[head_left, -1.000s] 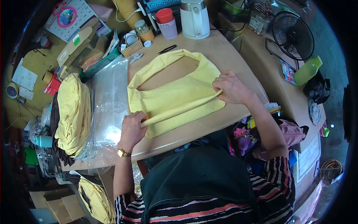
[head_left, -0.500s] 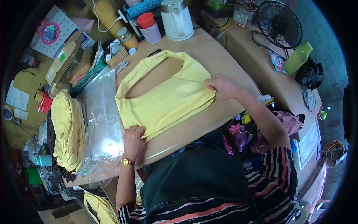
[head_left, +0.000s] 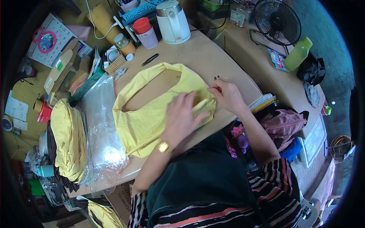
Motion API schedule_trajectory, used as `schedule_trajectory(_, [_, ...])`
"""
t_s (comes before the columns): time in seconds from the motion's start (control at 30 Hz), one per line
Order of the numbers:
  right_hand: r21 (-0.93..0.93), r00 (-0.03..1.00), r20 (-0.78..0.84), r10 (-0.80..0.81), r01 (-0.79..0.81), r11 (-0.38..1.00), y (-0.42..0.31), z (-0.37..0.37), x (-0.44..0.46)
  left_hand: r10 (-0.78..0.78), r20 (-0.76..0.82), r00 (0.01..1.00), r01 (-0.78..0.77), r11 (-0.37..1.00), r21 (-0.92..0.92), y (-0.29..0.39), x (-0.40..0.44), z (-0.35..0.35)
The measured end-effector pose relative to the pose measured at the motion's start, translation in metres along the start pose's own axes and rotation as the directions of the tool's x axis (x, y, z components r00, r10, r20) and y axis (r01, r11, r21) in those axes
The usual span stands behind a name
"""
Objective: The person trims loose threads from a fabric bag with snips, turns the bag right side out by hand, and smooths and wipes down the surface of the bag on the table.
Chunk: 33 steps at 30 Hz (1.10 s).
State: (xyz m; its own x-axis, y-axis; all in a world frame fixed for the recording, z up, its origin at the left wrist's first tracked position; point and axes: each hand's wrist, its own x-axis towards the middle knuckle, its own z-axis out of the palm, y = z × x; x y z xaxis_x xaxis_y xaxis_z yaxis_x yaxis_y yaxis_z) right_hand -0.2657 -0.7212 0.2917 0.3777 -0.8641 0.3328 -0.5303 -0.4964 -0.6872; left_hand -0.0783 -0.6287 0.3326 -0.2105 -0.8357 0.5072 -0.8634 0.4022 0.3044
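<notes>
A yellow cloth bag [head_left: 148, 117] with a wide loop handle lies flattened on the brown table. My left hand [head_left: 181, 116], with a gold watch at the wrist, is over the bag's middle right part. Its fingers are spread and slightly blurred, and nothing shows in them. At the bag's right edge, my right hand [head_left: 228, 95] has thumb and fingers pinched on the fabric. Creases run through the cloth between both hands, and the bag's lower edge is partly hidden under my left forearm.
Clear plastic bags [head_left: 102, 129] lie left of the yellow bag, beside a stack of folded yellow cloth [head_left: 68, 140]. A black pen-like tool [head_left: 150, 59], a white kettle [head_left: 173, 22] and a red-lidded cup [head_left: 146, 34] are at the back. A fan [head_left: 277, 22] stands back right.
My left hand has left the bag's lower left corner and moved right over its middle, fingers now spread. My right hand stays at the right edge, where the fabric is more creased.
</notes>
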Motion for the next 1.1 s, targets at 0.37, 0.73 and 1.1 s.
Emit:
schedule_trajectory(0.37, [0.151,0.966,0.057,0.254,-0.26,0.954,0.001,0.027,-0.064,-0.031,0.013,0.999,0.032,0.999,-0.029,-0.015,0.024,0.027])
schedule_trajectory(0.73, [-0.144,0.978,-0.192,-0.077,0.05,0.988,-0.025,-0.001,-0.031,0.131,0.105,0.986,-0.132,0.991,0.002,-0.018,0.014,0.021])
schedule_trajectory(1.1, [-0.231,0.749,0.443,-0.492,0.626,0.745,0.008,-0.001,-0.004,-0.425,0.343,0.838,0.259,0.862,0.436,-0.086,-0.126,-0.09])
